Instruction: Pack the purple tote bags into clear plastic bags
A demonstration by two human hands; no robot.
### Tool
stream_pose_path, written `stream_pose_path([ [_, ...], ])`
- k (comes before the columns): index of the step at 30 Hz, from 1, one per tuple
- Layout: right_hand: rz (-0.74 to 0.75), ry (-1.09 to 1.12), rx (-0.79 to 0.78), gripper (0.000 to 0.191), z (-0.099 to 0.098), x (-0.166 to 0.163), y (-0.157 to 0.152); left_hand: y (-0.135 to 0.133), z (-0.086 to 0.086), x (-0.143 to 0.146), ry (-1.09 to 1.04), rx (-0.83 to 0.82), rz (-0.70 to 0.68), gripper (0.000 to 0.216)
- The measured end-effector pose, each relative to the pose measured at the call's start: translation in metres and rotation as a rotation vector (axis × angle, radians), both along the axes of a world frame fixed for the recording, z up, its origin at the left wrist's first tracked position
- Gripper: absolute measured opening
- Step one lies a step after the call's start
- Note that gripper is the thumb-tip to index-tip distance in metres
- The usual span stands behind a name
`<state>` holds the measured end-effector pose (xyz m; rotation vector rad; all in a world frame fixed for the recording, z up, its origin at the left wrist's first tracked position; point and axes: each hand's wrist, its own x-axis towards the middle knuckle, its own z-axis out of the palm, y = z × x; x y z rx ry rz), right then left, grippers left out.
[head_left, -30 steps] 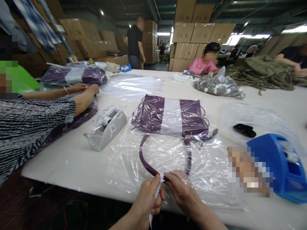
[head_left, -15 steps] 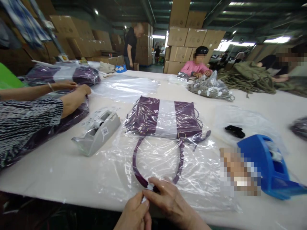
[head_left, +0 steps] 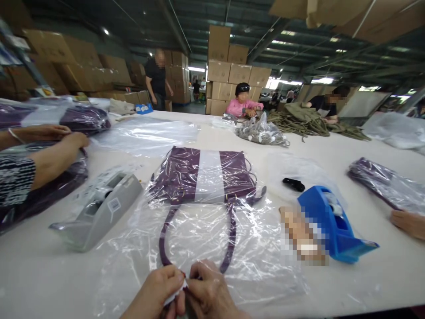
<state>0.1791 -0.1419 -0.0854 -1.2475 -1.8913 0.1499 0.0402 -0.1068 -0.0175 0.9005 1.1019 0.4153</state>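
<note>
A purple bag with a white middle stripe (head_left: 202, 177) lies flat inside a clear plastic sleeve (head_left: 259, 261) on the white table (head_left: 365, 274). Its long purple handle (head_left: 163, 241) loops toward me. My left hand (head_left: 159, 294) and my right hand (head_left: 209, 297) meet at the near end of the handle, fingers pinched together. A small white strip shows between them, held against the handle and the plastic.
A grey tape dispenser (head_left: 99, 210) stands left of the bag, a blue one (head_left: 328, 223) to the right. Other people's hands rest on bagged purple items at the left (head_left: 56, 150) and right edge (head_left: 408, 221). Stacked cartons (head_left: 229, 71) fill the background.
The view has tilted up and shifted right. My hands stay pinched at the handle's near end, now at the frame's bottom. A person's hand and another bagged item have come into view at right.
</note>
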Motion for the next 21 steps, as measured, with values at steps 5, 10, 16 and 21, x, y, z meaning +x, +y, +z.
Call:
stream_pose_path([
  [5, -0.132, 0.11, -0.254, 0.017, 0.0, 0.001, 0.004, -0.004, -0.029, 0.0, 0.05, 0.457, 0.149, 0.04],
  [10, -0.262, -0.111, -0.321, 0.02, 0.001, 0.008, 0.015, -0.005, -0.066, -0.007, 0.432, 1.806, 0.059, 0.028],
  [16, -0.324, -0.116, 0.047, 0.024, -0.019, 0.017, 0.02, 0.008, -0.066, -0.001, 0.742, 2.273, -0.13, 0.037],
  [21, -0.334, -0.245, 0.35, 0.032, -0.042, 0.007, 0.007, 0.006, -0.083, 0.007, 0.727, 2.134, -0.033, 0.038],
])
